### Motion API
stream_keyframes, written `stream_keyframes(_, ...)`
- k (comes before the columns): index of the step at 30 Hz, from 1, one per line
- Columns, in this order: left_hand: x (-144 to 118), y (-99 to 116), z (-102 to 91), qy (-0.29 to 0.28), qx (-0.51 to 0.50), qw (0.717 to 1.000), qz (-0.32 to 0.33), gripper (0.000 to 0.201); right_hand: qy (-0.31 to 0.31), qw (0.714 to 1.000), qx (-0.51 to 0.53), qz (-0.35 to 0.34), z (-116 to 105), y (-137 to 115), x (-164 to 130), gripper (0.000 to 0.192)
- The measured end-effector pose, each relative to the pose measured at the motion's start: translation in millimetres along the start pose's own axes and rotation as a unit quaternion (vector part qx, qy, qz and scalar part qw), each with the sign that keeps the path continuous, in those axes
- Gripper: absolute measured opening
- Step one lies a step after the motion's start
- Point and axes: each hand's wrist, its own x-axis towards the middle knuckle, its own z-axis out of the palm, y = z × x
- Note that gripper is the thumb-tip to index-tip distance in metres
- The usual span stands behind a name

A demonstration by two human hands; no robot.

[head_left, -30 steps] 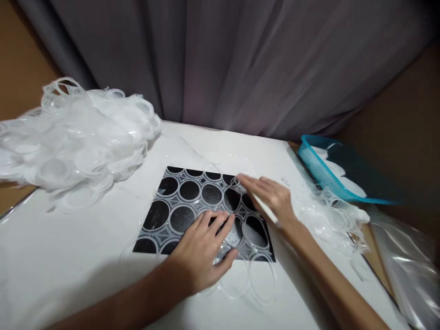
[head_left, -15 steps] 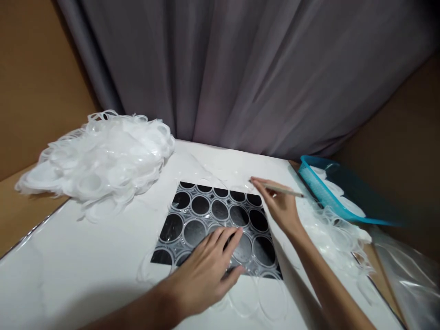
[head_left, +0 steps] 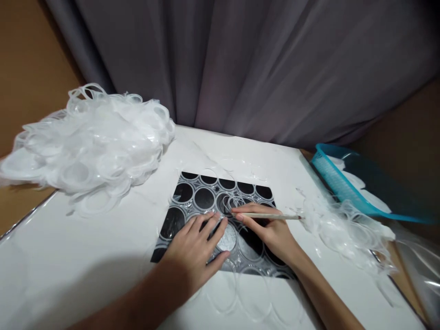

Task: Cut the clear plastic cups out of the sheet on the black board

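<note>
A clear plastic sheet of large ring outlines (head_left: 252, 263) lies over a black rectangular sheet (head_left: 173, 221) on the white table. Across its lower middle my left hand (head_left: 199, 250) rests flat, fingers spread, pressing on the plastic. My right hand (head_left: 271, 229) pinches a slim, pale, pen-like tool (head_left: 271, 215), slanting with its tip at the sheet's middle. Around that tip, thin clear loops (head_left: 235, 200) stand up from the surface. Whether the fingertips also grip a loop is too small to tell. Empty ring outlines (head_left: 254, 293) extend past the near edge of the black sheet.
A big heap of translucent ring-shaped plastic scraps (head_left: 99, 142) stands at left. On the right sits a smaller scrap pile (head_left: 343, 229), beside a blue basket (head_left: 333, 176) holding white discs (head_left: 374, 200). A clear plastic bag (head_left: 417, 261) lies far right. Grey curtain (head_left: 220, 64) hangs behind.
My right hand with the tool has moved from the sheet's far right corner leftward and nearer, to its middle. Thin loops now show at the tip. My left hand stays flat on the sheet.
</note>
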Motion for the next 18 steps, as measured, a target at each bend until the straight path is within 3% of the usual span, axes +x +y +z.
stream_keyframes(4, 0.8, -0.4, -4.2, 0.033, 0.004, 0.999, 0.012, 0.051, -0.022, 1.000, 0.017, -0.002, 1.5, -0.1, 1.4, 0.018)
stream_keyframes(12, 0.8, 0.3, -3.8, 0.034, -0.007, 0.999, 0.000, 0.050, -0.019, 1.000, 0.007, -0.017, 1.2, 0.8, 2.7, 0.016)
stream_keyframes(18, 0.1, 2.5, -1.7, 0.022, -0.010, 1.000, -0.005, 0.049, -0.040, 0.990, -0.064, -0.122, 2.9, 2.2, -5.0, 0.031)
